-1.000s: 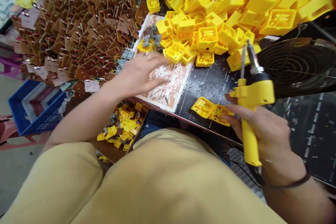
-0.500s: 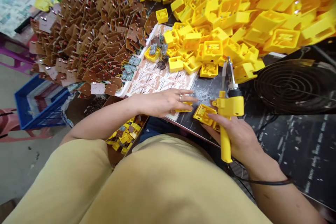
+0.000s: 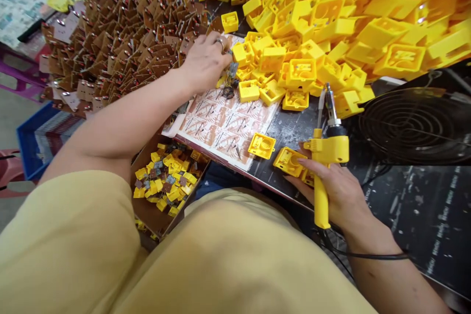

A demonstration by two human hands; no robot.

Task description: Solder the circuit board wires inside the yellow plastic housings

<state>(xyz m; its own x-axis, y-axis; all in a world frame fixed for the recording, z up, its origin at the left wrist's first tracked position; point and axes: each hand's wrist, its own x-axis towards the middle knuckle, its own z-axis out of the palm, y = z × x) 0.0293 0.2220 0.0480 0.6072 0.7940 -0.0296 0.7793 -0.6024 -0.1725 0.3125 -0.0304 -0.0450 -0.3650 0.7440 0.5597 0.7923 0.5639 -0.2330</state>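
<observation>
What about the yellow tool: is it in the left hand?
No, the right hand grips the yellow tool, while the left hand is at the edge of the pile of brown boards.

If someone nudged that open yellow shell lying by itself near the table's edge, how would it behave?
The yellow shell looks like thin-walled plastic, so it is probably light and fairly stiff. Its squarish shape, lying flat, suggests it would slide rather than roll or tip.
</observation>
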